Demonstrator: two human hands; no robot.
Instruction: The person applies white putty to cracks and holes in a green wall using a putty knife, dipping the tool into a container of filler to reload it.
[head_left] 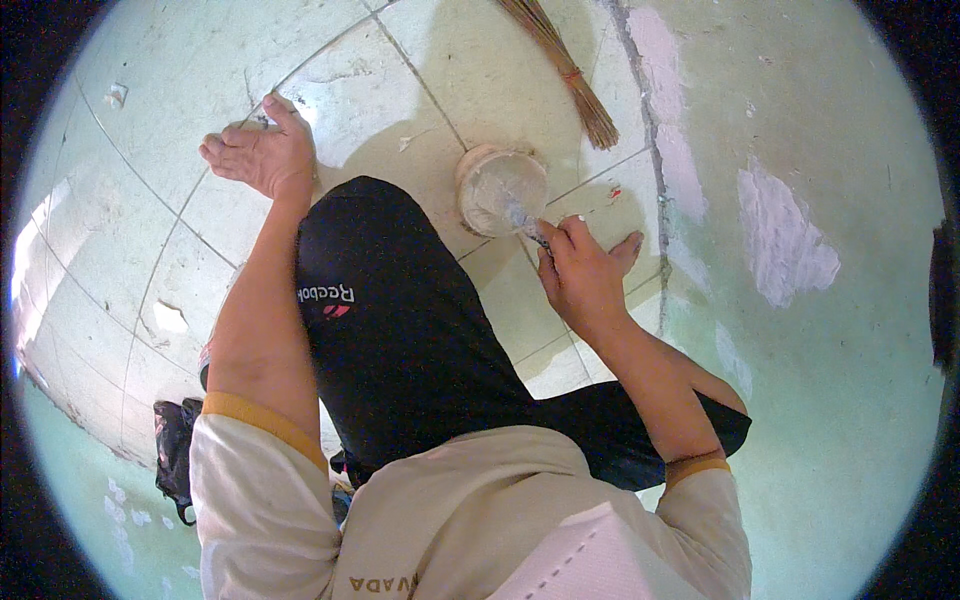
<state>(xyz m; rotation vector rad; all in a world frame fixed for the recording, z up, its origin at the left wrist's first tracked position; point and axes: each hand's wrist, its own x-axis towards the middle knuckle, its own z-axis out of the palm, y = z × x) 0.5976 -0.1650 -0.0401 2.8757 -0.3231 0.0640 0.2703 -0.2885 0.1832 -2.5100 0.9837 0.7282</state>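
My right hand point(580, 268) is closed around the handle of a putty knife point(517, 214). Its working end, coated in pale paste, dips into a round tub point(464, 190) of whitish putty point(492, 195) on the floor, so the blade's shape is partly hidden. To the left, beyond my black-clad knee, my left hand point(262, 155) is held with the palm showing, thumb raised and fingers slightly bent, holding nothing. Part of my bare foot point(627, 252) shows just right of my right hand.
A bundle of thin sticks, like a hand broom point(575, 80), lies on the tiled floor point(400, 110) past the tub. At right rises a pale green wall point(860, 400) with a white patch point(785, 235). A black bag point(175, 455) sits at far left.
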